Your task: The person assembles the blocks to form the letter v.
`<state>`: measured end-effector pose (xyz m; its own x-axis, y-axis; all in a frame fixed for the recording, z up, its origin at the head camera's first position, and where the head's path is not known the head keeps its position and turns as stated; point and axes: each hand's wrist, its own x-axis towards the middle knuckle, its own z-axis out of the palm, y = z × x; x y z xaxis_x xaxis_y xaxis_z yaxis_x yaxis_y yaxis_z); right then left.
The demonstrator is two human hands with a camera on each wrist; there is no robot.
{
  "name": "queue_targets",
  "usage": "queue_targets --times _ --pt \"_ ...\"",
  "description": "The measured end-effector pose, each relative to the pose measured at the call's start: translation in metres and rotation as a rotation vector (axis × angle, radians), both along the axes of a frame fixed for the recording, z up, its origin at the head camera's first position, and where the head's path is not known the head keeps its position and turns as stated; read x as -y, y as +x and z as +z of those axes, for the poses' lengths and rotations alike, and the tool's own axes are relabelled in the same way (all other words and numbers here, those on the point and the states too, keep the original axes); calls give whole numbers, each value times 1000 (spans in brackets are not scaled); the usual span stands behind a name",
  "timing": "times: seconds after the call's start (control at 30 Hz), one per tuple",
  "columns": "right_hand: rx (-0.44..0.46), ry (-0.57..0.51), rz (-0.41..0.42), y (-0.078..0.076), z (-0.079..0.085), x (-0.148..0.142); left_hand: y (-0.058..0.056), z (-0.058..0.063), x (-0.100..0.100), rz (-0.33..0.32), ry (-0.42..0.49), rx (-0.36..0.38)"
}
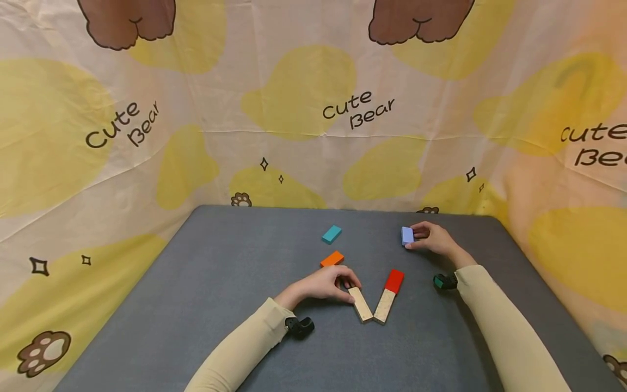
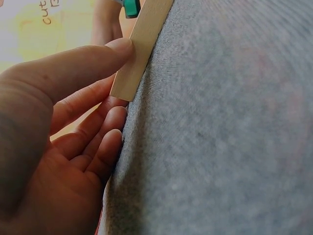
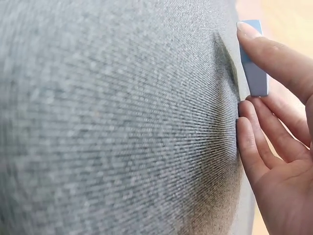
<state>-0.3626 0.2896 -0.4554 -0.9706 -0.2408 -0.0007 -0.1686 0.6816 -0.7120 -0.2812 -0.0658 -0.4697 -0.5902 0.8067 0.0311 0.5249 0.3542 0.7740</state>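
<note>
My left hand (image 1: 329, 283) pinches the upper end of a plain wooden block (image 1: 361, 305) lying on the grey table. In the left wrist view the thumb presses one side of this wooden block (image 2: 139, 58), with fingers behind it. At the back right, my right hand (image 1: 435, 239) holds a periwinkle-blue block (image 1: 407, 236) between thumb and fingers. The right wrist view shows the thumb on the blue block (image 3: 255, 73); the fingertips beyond are partly hidden. A second wooden block (image 1: 384, 307) slants up from the first one's lower end, and a red block (image 1: 394, 281) adjoins its top.
An orange block (image 1: 332, 258) lies just behind my left hand, partly covered by it. Farther back is a teal block (image 1: 331, 234). The grey table (image 1: 196, 305) ends at a hanging cloth (image 1: 303, 158) with bear prints at the back and sides.
</note>
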Motion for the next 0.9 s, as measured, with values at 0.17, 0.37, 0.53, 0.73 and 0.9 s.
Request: queue_targets --times 0.17,0.37,0.53,0.73,0.9 --pt "0 -1 -4 3 3 1 0 1 0 5 -5 -9" --pt "9 10 -12 7 5 0 -1 1 1 -6 -4 -13" --pt "-7 12 -14 11 9 0 -2 0 1 -5 -8 -9" --pt "-36 -2 -5 14 12 0 -3 -1 1 -3 -11 -16" --pt "-38 -6 -11 15 14 -1 -2 -1 0 -3 -8 -16"
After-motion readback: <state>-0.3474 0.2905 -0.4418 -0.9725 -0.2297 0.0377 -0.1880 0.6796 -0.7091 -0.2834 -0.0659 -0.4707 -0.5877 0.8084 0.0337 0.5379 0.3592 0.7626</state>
